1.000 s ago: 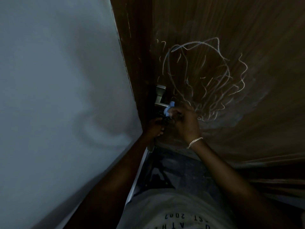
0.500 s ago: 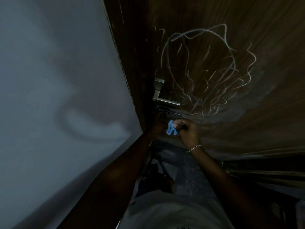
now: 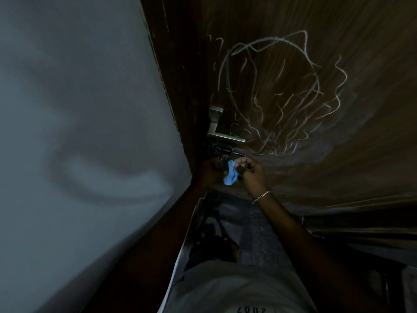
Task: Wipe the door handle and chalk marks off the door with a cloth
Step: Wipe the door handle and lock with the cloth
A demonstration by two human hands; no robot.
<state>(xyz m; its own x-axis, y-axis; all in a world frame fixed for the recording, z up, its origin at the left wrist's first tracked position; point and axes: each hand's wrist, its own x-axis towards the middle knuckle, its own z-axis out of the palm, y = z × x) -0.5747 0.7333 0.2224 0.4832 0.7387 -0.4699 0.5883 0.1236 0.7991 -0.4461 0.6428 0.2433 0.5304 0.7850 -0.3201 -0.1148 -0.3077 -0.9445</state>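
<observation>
Fingers (image 3: 244,162) of right hand (image 3: 252,173) pinch cloth (image 3: 231,176).
Soft and light; bunch it. Left fingers: cannot tell.

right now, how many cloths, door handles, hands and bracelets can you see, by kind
blue cloth: 1
metal door handle: 1
hands: 2, left hand and right hand
bracelet: 1
total: 5
</observation>
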